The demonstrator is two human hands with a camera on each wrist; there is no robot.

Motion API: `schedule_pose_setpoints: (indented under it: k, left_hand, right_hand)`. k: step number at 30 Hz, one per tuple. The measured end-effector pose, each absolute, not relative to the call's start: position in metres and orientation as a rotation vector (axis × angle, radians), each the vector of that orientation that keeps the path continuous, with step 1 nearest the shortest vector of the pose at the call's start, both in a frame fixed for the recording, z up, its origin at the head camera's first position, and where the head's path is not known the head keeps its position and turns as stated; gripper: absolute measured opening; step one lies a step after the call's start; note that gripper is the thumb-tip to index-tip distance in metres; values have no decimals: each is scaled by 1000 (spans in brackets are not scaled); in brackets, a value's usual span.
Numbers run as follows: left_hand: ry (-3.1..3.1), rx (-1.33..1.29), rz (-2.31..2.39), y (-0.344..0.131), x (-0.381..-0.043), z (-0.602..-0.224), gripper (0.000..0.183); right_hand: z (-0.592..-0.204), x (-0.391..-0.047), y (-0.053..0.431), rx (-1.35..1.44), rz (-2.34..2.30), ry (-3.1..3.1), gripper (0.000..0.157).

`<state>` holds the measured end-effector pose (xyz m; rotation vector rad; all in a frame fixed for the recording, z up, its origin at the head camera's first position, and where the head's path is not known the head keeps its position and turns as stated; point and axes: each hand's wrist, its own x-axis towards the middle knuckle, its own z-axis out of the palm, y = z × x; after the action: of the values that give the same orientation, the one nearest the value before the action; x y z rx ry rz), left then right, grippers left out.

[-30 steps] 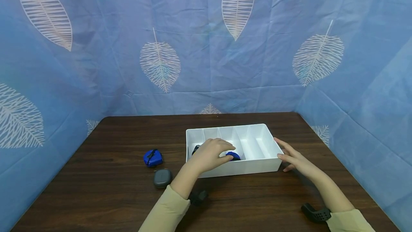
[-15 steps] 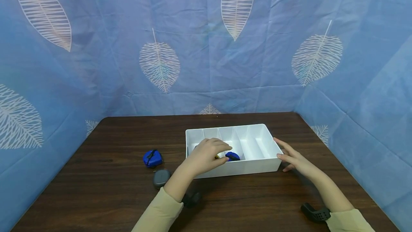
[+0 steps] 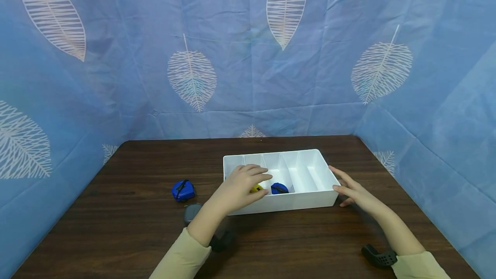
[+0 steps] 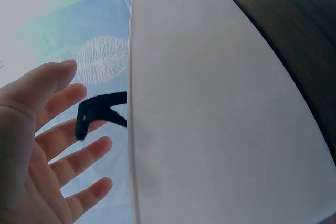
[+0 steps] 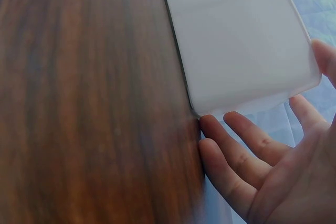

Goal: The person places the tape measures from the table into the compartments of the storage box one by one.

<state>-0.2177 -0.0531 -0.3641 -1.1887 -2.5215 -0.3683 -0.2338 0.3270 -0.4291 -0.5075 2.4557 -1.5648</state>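
A white divided box point(image 3: 298, 200) stands on the table. My left hand point(image 3: 235, 188) hovers over its left part, fingers spread and loosely bent, holding nothing. Under this hand, a yellow object point(image 3: 256, 188) shows partly in one compartment; its kind is hidden. Just right of it lies a rounded blue object point(image 3: 279, 188) with a black band. In the left wrist view a black forked strap point(image 4: 100, 109) pokes above the box's rim, near my left fingers. My right hand point(image 3: 358, 193) touches the box's right end with fairly straight fingers, thumb at the near corner.
A blue rounded object point(image 3: 184, 190) with a black strap lies on the dark wooden table point(image 3: 116, 227), left of the box. Closer to me sits a dark grey rounded case point(image 3: 191, 212), partly behind my left wrist. A blue leaf-patterned cloth point(image 3: 232, 76) encloses the table.
My left hand has drawn left over the box, uncovering the yellow object and more of the blue one. It now covers part of the grey case. My right hand stays put.
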Motion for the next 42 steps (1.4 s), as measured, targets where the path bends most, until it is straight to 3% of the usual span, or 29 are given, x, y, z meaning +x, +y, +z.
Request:
schedule_pose_setpoints:
  k: [42]
  left_hand:
    - [-2547, -1031, -276, -119, -206, -366, 62]
  right_hand:
    - [-427, -234, 325, -508, -1559, 2458, 66]
